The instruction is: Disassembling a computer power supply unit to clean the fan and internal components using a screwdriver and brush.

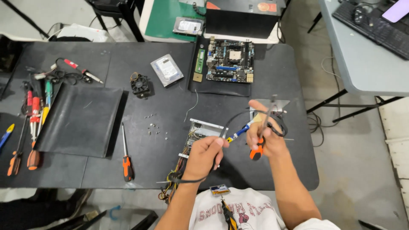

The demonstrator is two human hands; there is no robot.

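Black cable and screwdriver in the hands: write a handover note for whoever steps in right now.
Left hand: pinches the black cable above the table.
Right hand: grips an orange-handled screwdriver, the cable looped around it.
Metal power supply box lies under the hands, wire bundle trailing off the near edge.
Motherboard sits on a mat behind; loose screws left of the box.
Done and left: cannot tell.

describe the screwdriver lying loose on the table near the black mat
The screwdriver has a thin bare metal shaft and a chunky orange and black handle that looks like plastic or rubber. It lies flat on the dark table, handle towards the person and tip pointing away, almost parallel with the right edge of the black mat, just beside it. No hand touches it. A few small screws lie scattered to the right of its tip.
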